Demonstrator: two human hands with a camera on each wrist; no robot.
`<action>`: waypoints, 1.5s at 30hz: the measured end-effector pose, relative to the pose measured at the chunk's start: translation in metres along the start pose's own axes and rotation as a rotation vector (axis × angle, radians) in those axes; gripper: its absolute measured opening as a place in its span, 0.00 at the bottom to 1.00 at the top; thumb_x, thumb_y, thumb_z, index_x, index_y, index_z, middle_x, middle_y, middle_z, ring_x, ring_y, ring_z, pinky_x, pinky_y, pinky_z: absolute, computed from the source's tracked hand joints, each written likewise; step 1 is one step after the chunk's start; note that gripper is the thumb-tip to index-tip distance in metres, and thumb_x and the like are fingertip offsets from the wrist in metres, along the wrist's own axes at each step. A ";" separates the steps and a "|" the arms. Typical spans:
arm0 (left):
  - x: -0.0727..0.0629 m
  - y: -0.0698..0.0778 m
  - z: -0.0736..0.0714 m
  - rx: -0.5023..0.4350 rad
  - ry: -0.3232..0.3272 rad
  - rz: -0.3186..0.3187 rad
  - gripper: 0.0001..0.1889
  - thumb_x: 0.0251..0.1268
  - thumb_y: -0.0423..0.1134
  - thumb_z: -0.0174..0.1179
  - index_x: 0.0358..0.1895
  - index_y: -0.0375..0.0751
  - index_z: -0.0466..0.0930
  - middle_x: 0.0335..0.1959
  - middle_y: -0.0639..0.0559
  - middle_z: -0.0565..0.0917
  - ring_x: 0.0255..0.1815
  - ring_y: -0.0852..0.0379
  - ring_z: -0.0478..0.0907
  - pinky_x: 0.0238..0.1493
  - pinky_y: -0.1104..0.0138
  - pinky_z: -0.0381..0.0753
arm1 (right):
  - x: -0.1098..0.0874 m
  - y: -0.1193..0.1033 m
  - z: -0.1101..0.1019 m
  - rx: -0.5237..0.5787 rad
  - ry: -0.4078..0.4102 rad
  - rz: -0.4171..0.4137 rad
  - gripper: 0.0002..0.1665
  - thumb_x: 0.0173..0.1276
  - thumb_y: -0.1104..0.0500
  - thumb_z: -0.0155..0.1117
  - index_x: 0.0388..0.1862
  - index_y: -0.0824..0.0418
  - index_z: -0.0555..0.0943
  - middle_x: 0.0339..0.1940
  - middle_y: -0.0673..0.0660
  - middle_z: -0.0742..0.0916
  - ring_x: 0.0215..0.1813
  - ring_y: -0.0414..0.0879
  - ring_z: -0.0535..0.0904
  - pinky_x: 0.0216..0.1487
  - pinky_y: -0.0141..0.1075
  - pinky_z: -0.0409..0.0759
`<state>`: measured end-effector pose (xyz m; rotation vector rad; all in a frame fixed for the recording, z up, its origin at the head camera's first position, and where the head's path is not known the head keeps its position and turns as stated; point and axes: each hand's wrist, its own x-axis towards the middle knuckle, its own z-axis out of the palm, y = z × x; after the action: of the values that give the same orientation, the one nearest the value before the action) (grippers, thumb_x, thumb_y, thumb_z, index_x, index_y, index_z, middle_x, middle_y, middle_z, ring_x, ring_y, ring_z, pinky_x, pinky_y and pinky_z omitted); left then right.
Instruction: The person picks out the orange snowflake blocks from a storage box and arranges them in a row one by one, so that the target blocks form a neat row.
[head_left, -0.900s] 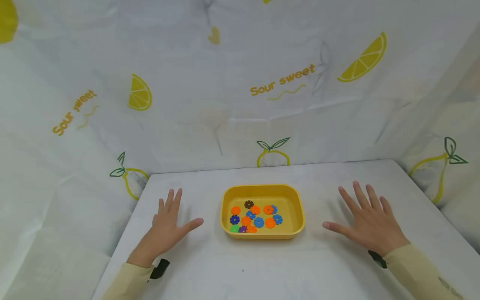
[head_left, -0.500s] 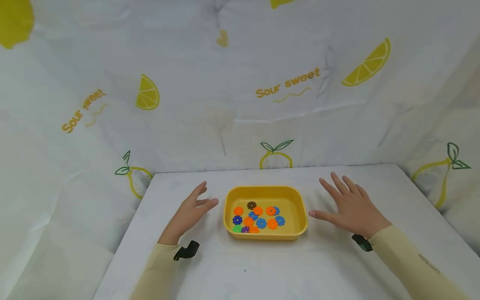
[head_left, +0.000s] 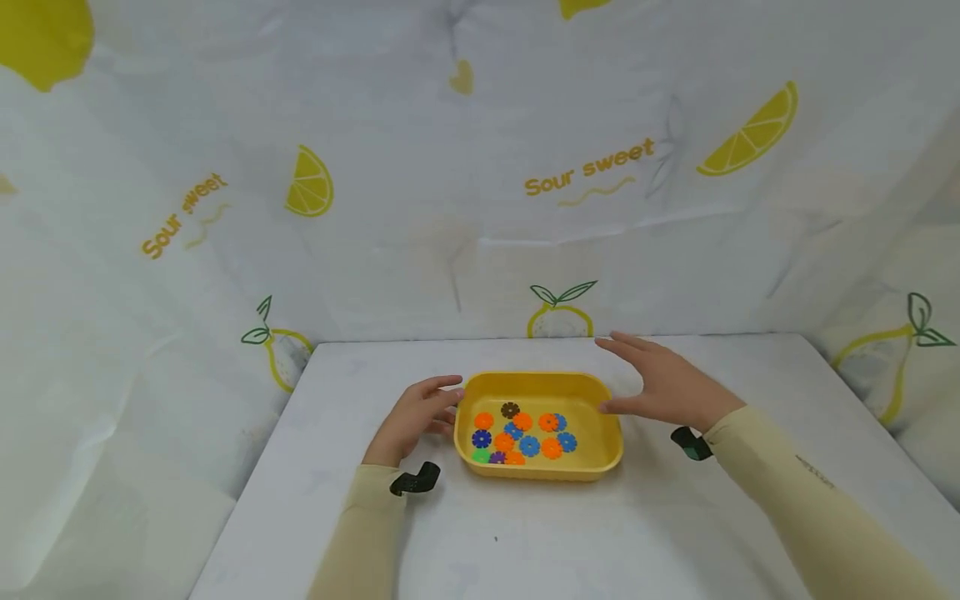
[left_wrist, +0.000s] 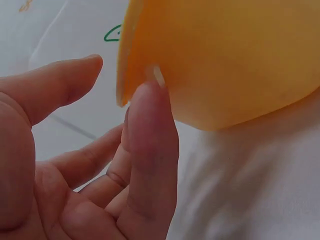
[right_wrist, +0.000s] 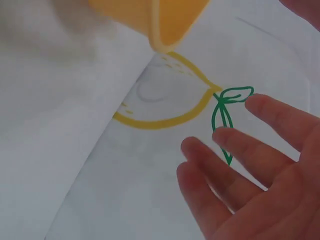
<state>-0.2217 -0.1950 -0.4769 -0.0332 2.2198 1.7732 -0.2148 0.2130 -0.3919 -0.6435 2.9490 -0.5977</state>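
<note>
A yellow plastic tray (head_left: 540,472) sits on the white table with several small notched plastic discs in it, among them orange discs (head_left: 552,448), blue discs (head_left: 529,446), a brown disc (head_left: 510,410) and a green disc (head_left: 481,456). My left hand (head_left: 414,417) is at the tray's left end, thumb tip right at the rim and fingers loosely bent outside it. In the left wrist view the thumb (left_wrist: 152,150) overlaps the yellow wall. By the right end, my right hand (head_left: 667,385) has its thumb near the rim and its fingers extended beyond the far corner, holding nothing.
The white table (head_left: 495,558) ends at a back edge, where a white cloth (head_left: 405,275) printed with lemons hangs. The same cloth covers the left and right sides. A dark wrist strap (head_left: 417,479) shows below my left sleeve.
Both hands have moved inward from either side to the tray's ends. The left fingers have gone from spread to loosely bent. The tray and discs stay put while the view shifts slightly.
</note>
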 end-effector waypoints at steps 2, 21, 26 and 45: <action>0.002 -0.004 0.001 -0.023 -0.006 -0.012 0.32 0.72 0.54 0.71 0.76 0.50 0.78 0.55 0.44 0.90 0.40 0.51 0.87 0.43 0.63 0.92 | 0.009 -0.006 0.002 0.034 -0.018 -0.047 0.61 0.61 0.27 0.78 0.87 0.50 0.66 0.87 0.63 0.69 0.84 0.68 0.66 0.78 0.70 0.69; 0.015 -0.021 -0.005 -0.138 -0.046 -0.006 0.27 0.71 0.49 0.72 0.72 0.53 0.82 0.42 0.46 0.87 0.34 0.54 0.82 0.40 0.65 0.91 | 0.073 -0.052 0.044 0.126 -0.375 -0.123 0.27 0.69 0.51 0.81 0.66 0.51 0.87 0.59 0.47 0.90 0.61 0.46 0.83 0.67 0.50 0.85; 0.016 -0.024 -0.010 -0.150 -0.041 -0.007 0.27 0.71 0.49 0.72 0.72 0.53 0.82 0.46 0.45 0.89 0.34 0.53 0.82 0.39 0.65 0.91 | 0.083 -0.058 0.054 0.095 -0.398 -0.119 0.23 0.69 0.53 0.80 0.63 0.50 0.89 0.55 0.47 0.91 0.58 0.45 0.82 0.66 0.49 0.85; 0.015 -0.028 -0.018 -0.183 -0.044 -0.010 0.28 0.72 0.48 0.71 0.73 0.51 0.81 0.49 0.45 0.91 0.32 0.54 0.82 0.39 0.66 0.91 | 0.096 -0.072 0.081 -0.059 -0.453 -0.132 0.15 0.64 0.58 0.84 0.50 0.53 0.92 0.45 0.45 0.90 0.49 0.45 0.79 0.65 0.47 0.84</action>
<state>-0.2342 -0.2167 -0.5037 -0.0440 2.0181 1.9465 -0.2627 0.0838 -0.4367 -0.8544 2.5227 -0.3192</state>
